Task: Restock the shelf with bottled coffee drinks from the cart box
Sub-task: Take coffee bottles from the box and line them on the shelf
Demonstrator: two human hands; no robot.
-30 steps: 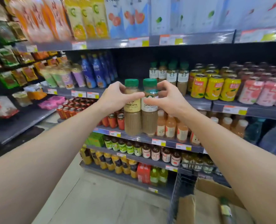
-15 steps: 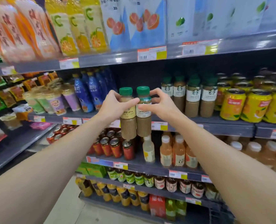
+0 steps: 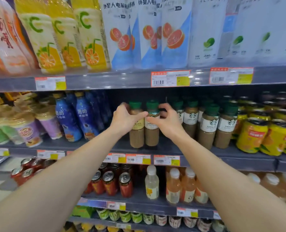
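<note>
A: Why are the two coffee bottles sitting side by side like that, touching?

B: The person is setting them down as a pair in the open slot on the middle shelf. The left hand is wrapping its fingers and thumb around the upper part of the cream-labelled bottle, and the right hand is pinching the white-labelled bottle near its green cap. Keeping them pressed together is probably letting each steady the other while they are going onto the shelf.

A: And why that slot?

B: It is lying between the blue bottles and the row of matching green-capped lattes (same caps, same brown drink), so I judge the newcomers are joining their own kind. Their bases are looking level with the shelf floor, though I cannot tell whether they are fully resting on it.

A: How are the arms posed?

B: Both forearms are reaching up and forward, converging at the bottles. The wrists are bending slightly inward, knuckles facing the camera, thumbs nearly meeting between the two necks.

A: And the cart box?

B: It is not showing in this view.
</note>
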